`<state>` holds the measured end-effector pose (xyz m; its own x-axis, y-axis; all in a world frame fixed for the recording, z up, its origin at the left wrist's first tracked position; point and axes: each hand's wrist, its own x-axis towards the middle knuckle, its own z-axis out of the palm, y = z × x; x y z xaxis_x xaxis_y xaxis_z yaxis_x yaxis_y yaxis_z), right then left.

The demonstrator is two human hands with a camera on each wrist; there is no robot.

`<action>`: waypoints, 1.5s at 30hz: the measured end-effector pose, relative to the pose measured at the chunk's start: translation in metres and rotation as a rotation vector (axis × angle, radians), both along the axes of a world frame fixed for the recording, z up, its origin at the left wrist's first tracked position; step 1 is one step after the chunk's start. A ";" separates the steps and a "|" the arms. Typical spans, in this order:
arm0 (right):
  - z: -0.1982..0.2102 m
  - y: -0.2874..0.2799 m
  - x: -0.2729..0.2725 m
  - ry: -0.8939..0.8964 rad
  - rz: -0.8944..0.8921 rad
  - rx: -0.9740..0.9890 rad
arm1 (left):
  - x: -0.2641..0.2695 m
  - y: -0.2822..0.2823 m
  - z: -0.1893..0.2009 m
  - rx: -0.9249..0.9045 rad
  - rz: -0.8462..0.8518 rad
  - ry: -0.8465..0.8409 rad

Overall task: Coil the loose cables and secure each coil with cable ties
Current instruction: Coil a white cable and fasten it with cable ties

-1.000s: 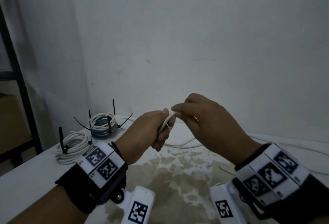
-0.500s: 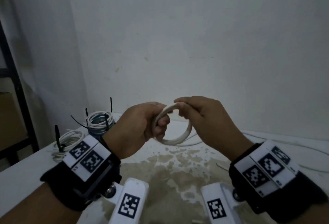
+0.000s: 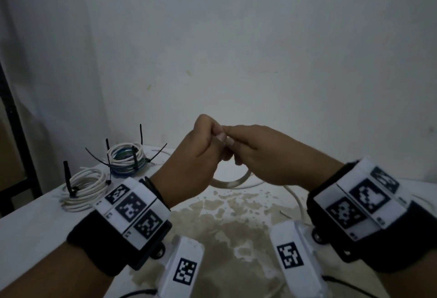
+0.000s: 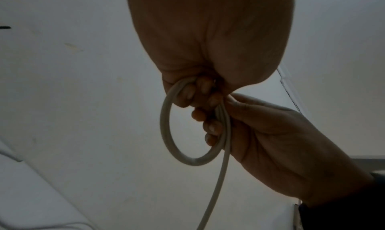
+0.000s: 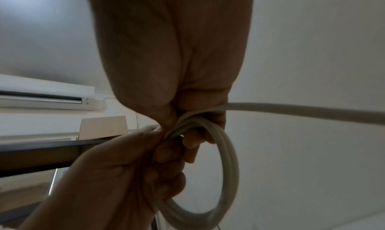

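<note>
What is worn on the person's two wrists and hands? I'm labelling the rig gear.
The hands are bare. The left wrist and the right wrist each carry a broad black band topped by white blocks with black square code markers. Under each wrist a white camera housing juts out, bearing another code marker.

White cable (image 3: 233,182): smooth, matt plastic sheath.
Cable ties (image 3: 134,160): black plastic.
Counter (image 3: 30,224): white, smooth, with brown stained patches.
Wrist straps (image 3: 94,245): black cloth.
Wall (image 3: 236,49): matt white.
</note>
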<state>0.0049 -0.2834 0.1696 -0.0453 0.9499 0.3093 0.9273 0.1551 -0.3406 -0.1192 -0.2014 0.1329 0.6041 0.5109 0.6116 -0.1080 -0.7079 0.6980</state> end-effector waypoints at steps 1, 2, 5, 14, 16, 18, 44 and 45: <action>0.003 -0.001 0.000 -0.006 0.005 -0.008 | 0.002 -0.003 0.000 -0.001 -0.006 -0.020; 0.005 -0.001 0.001 -0.023 -0.003 -0.018 | 0.005 -0.005 -0.001 0.012 0.012 -0.031; 0.010 -0.002 0.012 -0.153 -0.107 0.022 | 0.011 -0.004 -0.004 0.109 0.251 -0.068; 0.016 -0.010 0.041 0.387 -0.355 0.662 | 0.042 -0.053 -0.029 -1.009 -0.382 0.492; 0.013 -0.014 0.032 0.588 -0.333 0.738 | 0.060 -0.053 -0.039 -1.269 -0.510 0.399; 0.005 -0.021 0.026 0.779 -0.292 0.754 | 0.078 -0.045 -0.043 -1.486 -0.518 0.099; -0.111 -0.047 0.058 1.027 -0.258 0.382 | 0.077 0.000 -0.025 -0.177 0.207 0.118; -0.111 -0.046 0.057 0.989 -0.259 0.361 | 0.078 0.000 -0.026 -0.116 0.216 0.153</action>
